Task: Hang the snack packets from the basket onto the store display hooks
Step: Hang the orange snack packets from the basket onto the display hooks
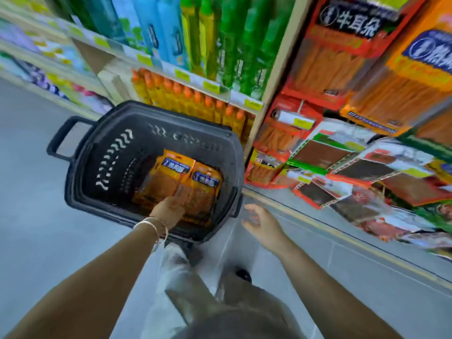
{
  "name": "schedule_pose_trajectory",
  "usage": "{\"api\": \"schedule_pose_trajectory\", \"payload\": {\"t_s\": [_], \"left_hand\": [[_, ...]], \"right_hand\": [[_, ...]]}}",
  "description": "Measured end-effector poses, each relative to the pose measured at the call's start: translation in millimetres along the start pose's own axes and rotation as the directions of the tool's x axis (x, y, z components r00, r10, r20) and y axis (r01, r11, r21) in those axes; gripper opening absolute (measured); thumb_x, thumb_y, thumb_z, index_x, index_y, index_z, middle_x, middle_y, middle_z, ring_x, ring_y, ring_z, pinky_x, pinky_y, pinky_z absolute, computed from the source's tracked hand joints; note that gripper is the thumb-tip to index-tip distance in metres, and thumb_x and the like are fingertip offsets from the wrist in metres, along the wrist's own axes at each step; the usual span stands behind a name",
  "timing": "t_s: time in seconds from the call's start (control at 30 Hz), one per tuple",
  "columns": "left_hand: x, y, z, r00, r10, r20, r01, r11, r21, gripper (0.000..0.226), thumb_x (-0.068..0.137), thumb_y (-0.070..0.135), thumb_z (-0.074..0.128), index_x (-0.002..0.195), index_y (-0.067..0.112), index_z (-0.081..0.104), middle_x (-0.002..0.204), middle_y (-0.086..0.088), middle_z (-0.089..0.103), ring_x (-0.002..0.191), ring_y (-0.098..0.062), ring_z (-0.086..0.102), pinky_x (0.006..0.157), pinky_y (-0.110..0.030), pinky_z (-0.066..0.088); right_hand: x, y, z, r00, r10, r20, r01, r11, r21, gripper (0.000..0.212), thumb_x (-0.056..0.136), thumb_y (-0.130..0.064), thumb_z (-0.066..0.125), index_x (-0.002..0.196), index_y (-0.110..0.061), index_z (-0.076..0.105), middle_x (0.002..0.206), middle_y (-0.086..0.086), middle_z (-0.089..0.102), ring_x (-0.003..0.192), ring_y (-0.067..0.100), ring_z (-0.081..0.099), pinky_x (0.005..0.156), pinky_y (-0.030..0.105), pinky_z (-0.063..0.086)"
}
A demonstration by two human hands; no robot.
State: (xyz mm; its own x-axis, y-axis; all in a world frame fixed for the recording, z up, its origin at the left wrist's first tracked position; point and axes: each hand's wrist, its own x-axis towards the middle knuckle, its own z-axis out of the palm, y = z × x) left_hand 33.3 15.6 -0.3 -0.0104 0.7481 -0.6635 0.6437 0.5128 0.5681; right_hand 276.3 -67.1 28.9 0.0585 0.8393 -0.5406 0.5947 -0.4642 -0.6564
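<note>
Left hand (168, 211), seen from my head camera, is down inside the basket (85, 167), fingertips on the snack packets (176, 172). Blur hides the fingers, so I cannot tell whether they have closed on a packet or only touch it. Thin bracelets (151, 226) circle that wrist.

My right hand (259, 221) hangs just outside the basket's right rim, apart from it, fingers spread and relaxed, holding nothing. I judge it waits there to take the other edge of a packet once one is lifted.

The basket is dark plastic with slotted walls and a loop handle on its far left side. It stands on the grey floor (36, 216) close to the shelving, which keeps the carry to the display short. At least 2 orange packets with blue labels lie flat side by side on top; I cannot count any beneath.

To the right, hanging packets (335, 64) in red and orange overlap in columns. 1 display hook (294, 119) shows a white and yellow price tag at its tip. Behind the basket, orange-capped bottles (190, 99) line a lower shelf.

My judgement: this is the pick-up step, with hanging not yet begun for these packets.
</note>
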Motion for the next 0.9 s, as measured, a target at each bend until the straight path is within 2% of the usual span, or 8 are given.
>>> {"api": "schedule_pose_trajectory", "payload": {"t_s": [0.1, 0.23, 0.4, 0.53, 0.7, 0.83, 0.87, 0.9], "left_hand": [[14.1, -33.8, -28.2, 0.997, -0.029, -0.066, 0.034, 0.997, 0.075, 0.025, 0.089, 0.012, 0.057, 0.113, 0.006, 0.062, 0.115, -0.018, 0.063, 0.107, -0.036, 0.057, 0.092, -0.035, 0.042], [43.7, -43.5, -62.8, 0.999, -0.052, -0.002, 0.052, 0.999, -0.004, 0.023, 0.088, 0.010, 0.058, 0.110, 0.007, 0.063, 0.107, -0.023, 0.065, 0.099, -0.043, 0.061, 0.086, -0.045, 0.049], [99.1, -55.7, -98.3, 0.992, -0.048, 0.121, 0.046, 0.999, 0.017, 0.020, 0.085, 0.012, 0.063, 0.106, 0.011, 0.063, 0.094, -0.004, 0.064, 0.099, -0.025, 0.061, 0.079, -0.024, 0.042], [158.4, -79.1, -112.7, 0.981, -0.109, 0.163, 0.091, 0.989, 0.113, 0.020, 0.089, 0.015, 0.058, 0.108, 0.011, 0.063, 0.105, -0.008, 0.065, 0.099, -0.023, 0.059, 0.076, -0.019, 0.036], [214.7, -108.4, -114.4, 0.948, -0.198, 0.248, 0.142, 0.963, 0.228, 0.027, 0.091, 0.024, 0.050, 0.115, 0.021, 0.060, 0.107, -0.001, 0.062, 0.094, -0.018, 0.057, 0.077, -0.023, 0.038], [244.0, -127.2, -108.4, 0.942, -0.237, 0.237, 0.182, 0.956, 0.232, 0.028, 0.089, 0.021, 0.051, 0.115, 0.020, 0.062, 0.108, -0.001, 0.063, 0.093, -0.017, 0.056, 0.080, -0.023, 0.039], [250.5, -132.6, -107.6, 0.941, -0.239, 0.241, 0.185, 0.956, 0.227, 0.028, 0.089, 0.022, 0.051, 0.115, 0.018, 0.062, 0.111, -0.003, 0.064, 0.098, -0.019, 0.057, 0.083, -0.024, 0.041], [255.7, -137.3, -107.2, 0.940, -0.239, 0.243, 0.185, 0.957, 0.226, 0.029, 0.090, 0.022, 0.051, 0.116, 0.018, 0.062, 0.113, -0.004, 0.064, 0.101, -0.020, 0.058, 0.087, -0.025, 0.042]], "right_hand": [[23.0, -18.3, 40.6, 0.996, 0.055, 0.063, -0.056, 0.998, 0.013, 0.043, 0.094, -0.022, 0.056, 0.135, -0.014, 0.046, 0.139, 0.006, 0.046, 0.124, 0.021, 0.048, 0.100, 0.030, 0.040], [59.7, -50.2, 83.5, 0.989, 0.135, 0.068, -0.139, 0.989, 0.058, 0.040, 0.095, -0.023, 0.054, 0.134, -0.018, 0.047, 0.136, 0.002, 0.048, 0.108, 0.017, 0.056, 0.084, 0.024, 0.042], [121.9, -78.6, 123.8, 0.965, 0.238, 0.112, -0.248, 0.965, 0.085, 0.038, 0.097, -0.025, 0.052, 0.133, -0.020, 0.045, 0.130, 0.001, 0.049, 0.095, 0.013, 0.053, 0.090, 0.030, 0.047], [178.9, -75.4, 154.3, 0.923, 0.347, 0.165, -0.357, 0.933, 0.041, 0.038, 0.097, -0.026, 0.051, 0.134, -0.017, 0.044, 0.125, 0.004, 0.052, 0.093, 0.016, 0.054, 0.081, 0.027, 0.044], [227.8, -54.4, 196.5, 0.904, 0.407, 0.133, -0.413, 0.911, 0.013, 0.035, 0.094, -0.029, 0.054, 0.126, -0.014, 0.053, 0.122, 0.005, 0.060, 0.108, 0.018, 0.057, 0.079, 0.022, 0.039], [266.4, -46.0, 229.7, 0.897, 0.425, 0.121, -0.436, 0.896, 0.082, 0.043, 0.094, -0.034, 0.054, 0.132, -0.012, 0.049, 0.124, 0.003, 0.057, 0.098, 0.015, 0.057, 0.071, 0.020, 0.041], [277.0, -43.8, 239.0, 0.887, 0.449, 0.109, -0.460, 0.878, 0.134, 0.045, 0.094, -0.033, 0.054, 0.133, -0.012, 0.047, 0.124, 0.004, 0.057, 0.092, 0.013, 0.057, 0.068, 0.020, 0.044], [286.7, -41.6, 247.6, 0.860, 0.499, 0.109, -0.510, 0.832, 0.219, 0.046, 0.093, -0.033, 0.055, 0.133, -0.013, 0.047, 0.125, 0.006, 0.057, 0.092, 0.015, 0.059, 0.073, 0.024, 0.049]]}}
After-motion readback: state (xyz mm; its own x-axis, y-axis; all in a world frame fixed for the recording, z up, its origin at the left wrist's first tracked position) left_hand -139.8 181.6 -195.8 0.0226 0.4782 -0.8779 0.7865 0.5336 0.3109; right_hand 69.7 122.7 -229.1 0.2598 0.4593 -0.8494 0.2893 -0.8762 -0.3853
